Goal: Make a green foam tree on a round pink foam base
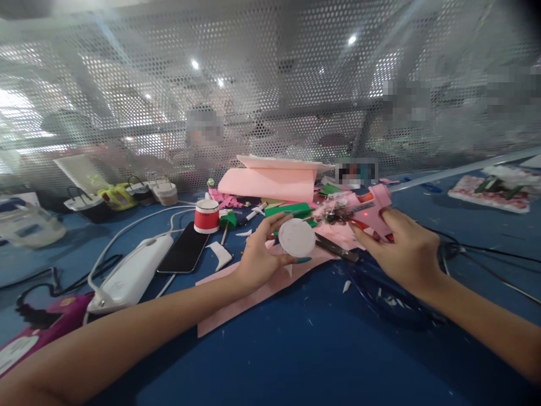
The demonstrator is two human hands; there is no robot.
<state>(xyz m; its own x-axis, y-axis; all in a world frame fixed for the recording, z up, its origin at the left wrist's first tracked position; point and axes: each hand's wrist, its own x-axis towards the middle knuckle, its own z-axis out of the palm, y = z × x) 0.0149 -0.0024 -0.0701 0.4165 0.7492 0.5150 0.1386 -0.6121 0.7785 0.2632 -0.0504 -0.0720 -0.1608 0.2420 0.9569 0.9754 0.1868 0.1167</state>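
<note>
My left hand (262, 248) grips a white round piece (297, 237) by its edge between thumb and fingers, flat face towards me. Whether it is a disc or the end of a cup I cannot tell. My right hand (406, 248) is closed around the handle of a pink hot glue gun (372, 211) with an orange part and a small red light. The gun's front end is crusted with stringy dried glue and points left, just above and right of the round piece. Beneath both lies pink paper (236, 307), with a dark flat tool (336, 247) on it.
A red and white paper cup (207, 217), a black phone (183, 251) and a white power strip (133, 273) with cables lie left. Rolled pink paper (266, 183) and green scraps (291, 211) sit behind. A perforated metal screen (270, 84) closes the back; a blue looped object (393, 296) lies right.
</note>
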